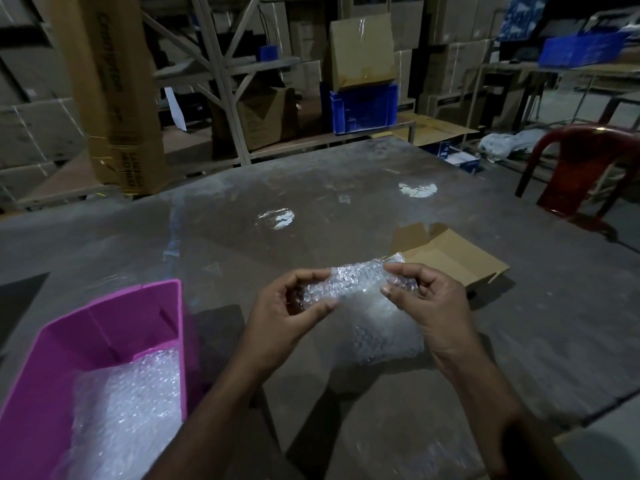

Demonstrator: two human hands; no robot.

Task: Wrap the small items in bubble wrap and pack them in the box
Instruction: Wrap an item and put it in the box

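I'm at a big grey table (346, 188) with a pink bin (104, 327) of bubble wrap on my left and a flat cardboard box (457, 254) off to the right. My left hand (284, 313) and right hand (429, 299) each pinch one end of a bubble-wrapped bundle (353, 282), held up over the table.

Colours across the packing spot
Pink bin (104, 327), clear bubbled bubble wrap (356, 282), plain brown cardboard box (450, 261), mottled grey counter (311, 188), red chair (585, 157), blue crates (360, 109)
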